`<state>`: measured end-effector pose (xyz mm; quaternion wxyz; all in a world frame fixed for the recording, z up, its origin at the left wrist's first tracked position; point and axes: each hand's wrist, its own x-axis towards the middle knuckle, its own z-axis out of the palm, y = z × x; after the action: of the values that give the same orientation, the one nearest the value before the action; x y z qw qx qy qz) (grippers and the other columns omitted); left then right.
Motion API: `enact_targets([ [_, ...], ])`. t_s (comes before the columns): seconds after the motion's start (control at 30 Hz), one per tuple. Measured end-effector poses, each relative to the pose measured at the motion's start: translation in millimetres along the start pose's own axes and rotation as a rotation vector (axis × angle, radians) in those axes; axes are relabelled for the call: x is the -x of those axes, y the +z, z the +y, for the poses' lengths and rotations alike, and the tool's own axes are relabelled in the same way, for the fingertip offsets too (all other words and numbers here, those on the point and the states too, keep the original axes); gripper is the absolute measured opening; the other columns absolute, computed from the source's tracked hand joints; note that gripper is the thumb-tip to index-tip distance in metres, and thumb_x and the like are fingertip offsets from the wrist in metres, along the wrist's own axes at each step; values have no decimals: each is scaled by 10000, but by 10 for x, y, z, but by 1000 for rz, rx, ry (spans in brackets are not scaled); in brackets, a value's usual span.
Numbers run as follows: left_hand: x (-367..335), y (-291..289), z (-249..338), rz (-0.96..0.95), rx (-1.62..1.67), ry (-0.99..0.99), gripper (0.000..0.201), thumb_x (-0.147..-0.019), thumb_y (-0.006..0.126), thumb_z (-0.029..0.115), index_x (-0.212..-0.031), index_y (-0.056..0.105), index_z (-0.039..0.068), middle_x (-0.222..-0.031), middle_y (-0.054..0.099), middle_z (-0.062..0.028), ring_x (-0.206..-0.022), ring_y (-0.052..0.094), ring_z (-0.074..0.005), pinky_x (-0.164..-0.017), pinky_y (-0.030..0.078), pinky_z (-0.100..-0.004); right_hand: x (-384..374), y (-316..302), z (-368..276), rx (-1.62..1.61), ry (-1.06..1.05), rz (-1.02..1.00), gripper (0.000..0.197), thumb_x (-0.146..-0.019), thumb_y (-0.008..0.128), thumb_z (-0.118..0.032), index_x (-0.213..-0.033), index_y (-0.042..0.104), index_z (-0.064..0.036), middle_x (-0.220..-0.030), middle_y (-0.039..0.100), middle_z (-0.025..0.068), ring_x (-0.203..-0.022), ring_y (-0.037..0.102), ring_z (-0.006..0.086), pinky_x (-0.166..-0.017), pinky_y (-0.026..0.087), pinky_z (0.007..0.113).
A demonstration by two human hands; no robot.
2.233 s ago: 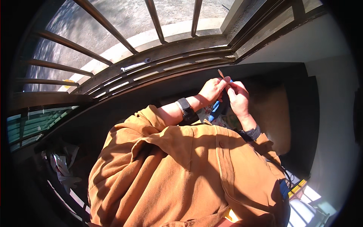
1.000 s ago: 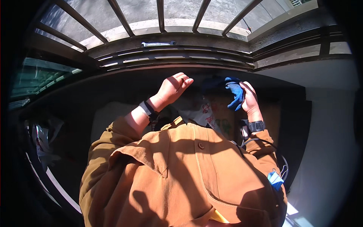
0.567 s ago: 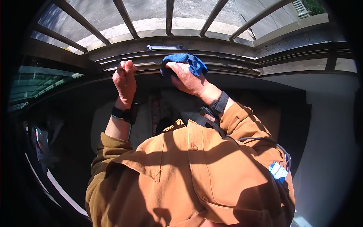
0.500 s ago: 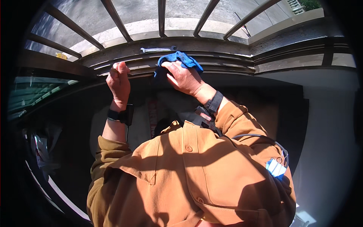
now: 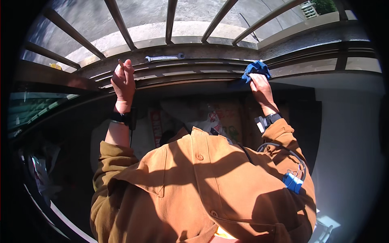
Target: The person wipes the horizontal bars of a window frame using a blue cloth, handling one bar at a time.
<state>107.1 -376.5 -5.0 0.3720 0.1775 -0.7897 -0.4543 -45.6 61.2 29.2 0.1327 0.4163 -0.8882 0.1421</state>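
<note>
My right hand (image 5: 261,90) is closed on a crumpled blue cloth (image 5: 257,70), pressed against the right end of the metal window track (image 5: 194,69). Over the left part of the same track, my left hand (image 5: 122,83) is closed. A thin brownish stick (image 5: 120,63) pokes up between its fingers; its lower part is hidden in the hand. Between the two hands, a silver wrench (image 5: 165,57) lies flat on the sill just beyond the track's grooves.
Metal bars (image 5: 170,22) rise beyond the sill, with sunlit paving outside. At the left is a glass pane (image 5: 38,106); a pale wall (image 5: 344,133) stands at the right. Dark space below the sill holds printed sacks (image 5: 156,125). A cable (image 5: 279,145) loops over my right sleeve.
My right hand has carried the blue cloth along the track from the middle to its right end. My left hand has shifted slightly, and the thin stick now shows. The wrench still lies on the sill.
</note>
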Motion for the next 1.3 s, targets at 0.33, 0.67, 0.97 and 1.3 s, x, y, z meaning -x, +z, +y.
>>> enact_targets([
  [0.33,-29,-95,7,9,-119,-68,293,-921,496,269,-798,598,23,-577,510,-132,-514,502,-230,-507,406,-304,852,-610,-18,-682,978,569,263,-959,433,-176,-1106,534,16,-992,573,28,-888,526,102,-823,424,248],
  [0.67,-91,28,82,-34,-294,-58,361,-922,455,348,-771,574,43,-671,572,-159,-628,566,-341,-538,416,-377,-976,564,-1324,-398,-197,-93,345,-823,633,-265,-1074,575,-35,-986,605,125,-927,581,309,-796,473,366],
  [0.97,-65,2,-110,-20,-382,-74,347,-922,441,323,-837,620,38,-707,599,-174,-651,579,-343,-581,439,-358,-277,186,-99,-220,12,42,220,-838,579,-204,-991,606,-48,-947,613,99,-922,568,277,-808,458,364],
  [1.3,-99,-8,-57,-23,-422,-42,393,-930,419,353,-756,559,29,-706,584,-198,-672,566,-398,-554,424,-418,160,-142,170,374,164,-122,90,-790,475,-75,-756,541,-24,-785,565,157,-780,576,299,-672,503,394],
])
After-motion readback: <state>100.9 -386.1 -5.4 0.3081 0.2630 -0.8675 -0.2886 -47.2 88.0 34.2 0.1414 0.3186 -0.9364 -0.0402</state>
